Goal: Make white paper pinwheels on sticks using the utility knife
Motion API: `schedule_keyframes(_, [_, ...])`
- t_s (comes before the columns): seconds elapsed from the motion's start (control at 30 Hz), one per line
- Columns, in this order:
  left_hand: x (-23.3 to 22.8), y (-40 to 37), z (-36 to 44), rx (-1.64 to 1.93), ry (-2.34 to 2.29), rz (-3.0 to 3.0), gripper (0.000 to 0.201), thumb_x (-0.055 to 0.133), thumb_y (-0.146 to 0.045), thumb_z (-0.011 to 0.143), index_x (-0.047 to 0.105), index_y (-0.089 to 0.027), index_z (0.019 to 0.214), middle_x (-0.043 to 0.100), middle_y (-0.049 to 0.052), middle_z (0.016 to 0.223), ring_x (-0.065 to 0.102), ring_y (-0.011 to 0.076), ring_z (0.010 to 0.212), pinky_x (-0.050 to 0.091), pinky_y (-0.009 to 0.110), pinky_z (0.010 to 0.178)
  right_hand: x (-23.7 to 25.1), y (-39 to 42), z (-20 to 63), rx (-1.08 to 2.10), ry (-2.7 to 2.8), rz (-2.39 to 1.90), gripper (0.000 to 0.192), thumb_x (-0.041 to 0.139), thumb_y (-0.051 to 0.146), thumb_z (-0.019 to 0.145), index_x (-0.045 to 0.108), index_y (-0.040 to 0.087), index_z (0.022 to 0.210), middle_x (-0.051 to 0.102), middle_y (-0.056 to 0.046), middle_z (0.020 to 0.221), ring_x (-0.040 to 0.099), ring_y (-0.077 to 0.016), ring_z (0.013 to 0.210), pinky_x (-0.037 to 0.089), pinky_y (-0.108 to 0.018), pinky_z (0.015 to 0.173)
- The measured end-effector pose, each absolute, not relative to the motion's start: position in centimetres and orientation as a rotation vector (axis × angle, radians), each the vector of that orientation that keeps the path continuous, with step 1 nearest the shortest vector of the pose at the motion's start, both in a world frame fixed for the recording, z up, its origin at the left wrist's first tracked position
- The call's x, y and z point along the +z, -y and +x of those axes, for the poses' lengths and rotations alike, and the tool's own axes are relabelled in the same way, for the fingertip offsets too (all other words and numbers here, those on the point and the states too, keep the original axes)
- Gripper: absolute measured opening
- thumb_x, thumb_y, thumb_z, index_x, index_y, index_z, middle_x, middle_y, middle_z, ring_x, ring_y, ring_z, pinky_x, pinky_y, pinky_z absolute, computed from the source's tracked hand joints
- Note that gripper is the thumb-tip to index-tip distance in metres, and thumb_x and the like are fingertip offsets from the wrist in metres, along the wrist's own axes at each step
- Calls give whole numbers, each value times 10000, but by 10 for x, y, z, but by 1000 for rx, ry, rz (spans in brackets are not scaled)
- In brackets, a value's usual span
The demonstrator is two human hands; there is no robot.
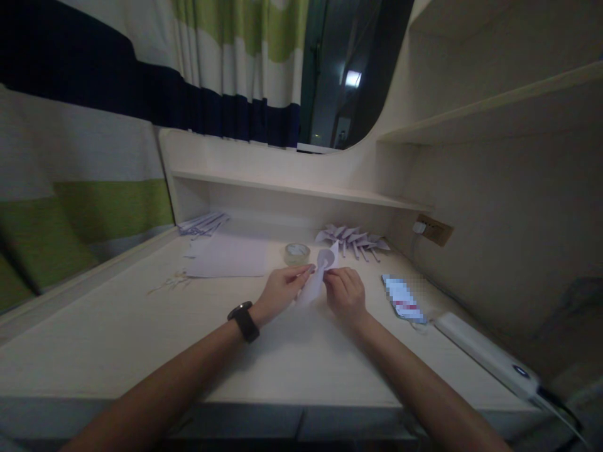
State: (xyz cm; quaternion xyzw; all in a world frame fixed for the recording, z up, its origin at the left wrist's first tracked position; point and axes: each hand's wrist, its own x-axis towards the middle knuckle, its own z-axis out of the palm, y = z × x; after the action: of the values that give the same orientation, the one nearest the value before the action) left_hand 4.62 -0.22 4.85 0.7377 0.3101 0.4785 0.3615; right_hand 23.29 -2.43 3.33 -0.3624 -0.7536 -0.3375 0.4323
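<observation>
Both forearms enter low, cut off by the frame edge. White bar-shaped device [487, 353] at 4 o'clock from the curled paper [326, 258]; phone [404, 299] between 3 and 4, screen pixelated. Curled paper held mid-tabletop [188, 345] — left hand [282, 290] pinching its left side, right hand [346, 292] its right, fingers bent, exact contact hidden. Tape roll [296, 253] and paper sheets [230, 251] toward 10. Paper pinwheels [354, 239] between 1 and 2, overlapping — count uncertain.

- Pale desk [155, 339] before me, shelf [292, 184] along its back.
- Banded curtain [240, 63] at my left, beside dark window [325, 81] showing bright light [353, 78].
- Wall [499, 213] at my right, bearing socket panel [439, 231].
</observation>
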Motion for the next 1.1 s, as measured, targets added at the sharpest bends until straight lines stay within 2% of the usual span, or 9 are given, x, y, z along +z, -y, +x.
schedule_keyframes(0.2, [52, 6, 46, 1246, -836, 1961, 310, 537, -320, 857, 695, -178, 1082, 696, 79, 1072, 666, 199, 818, 540, 280, 632, 34, 26, 231, -823, 1878, -907, 118, 498, 145, 883, 596, 192, 836, 646, -82, 824, 543, -193, 775, 398, -337, 699])
schedule_keyframes(0.37, [53, 9, 47, 1298, -834, 1987, 288, 557, -274, 848, 692, -179, 1084, 695, 69, 1075, 665, 208, 910, 532, 312, 787, 34, 27, 228, -815, 1864, -948, 114, 494, 134, 880, 583, 189, 834, 641, -80, 804, 538, -195, 762, 391, -339, 692])
schedule_keyframes(0.6, [56, 13, 49, 1387, -891, 1839, 199, 603, -236, 818, 740, -172, 948, 732, 47, 947, 681, 205, 857, 527, 311, 817, 35, 28, 226, -815, 1813, -939, 86, 508, 125, 867, 565, 189, 858, 648, -84, 817, 548, -201, 773, 403, -340, 702])
schedule_keyframes(0.87, [49, 9, 50, 1445, -781, 1867, 196, 651, -237, 793, 736, -170, 958, 724, 47, 974, 683, 205, 889, 523, 320, 867, 29, 24, 228, -698, 1753, -900, 114, 461, 104, 857, 534, 191, 868, 626, -87, 820, 550, -203, 774, 436, -344, 696])
schedule_keyframes(1.1, [47, 11, 51, 1566, -600, 2002, 178, 642, -232, 812, 735, -208, 961, 715, 56, 1014, 672, 202, 933, 512, 343, 902, 29, 28, 220, -432, 1671, -939, 99, 452, 131, 819, 519, 197, 852, 584, -46, 786, 556, -189, 733, 448, -312, 642])
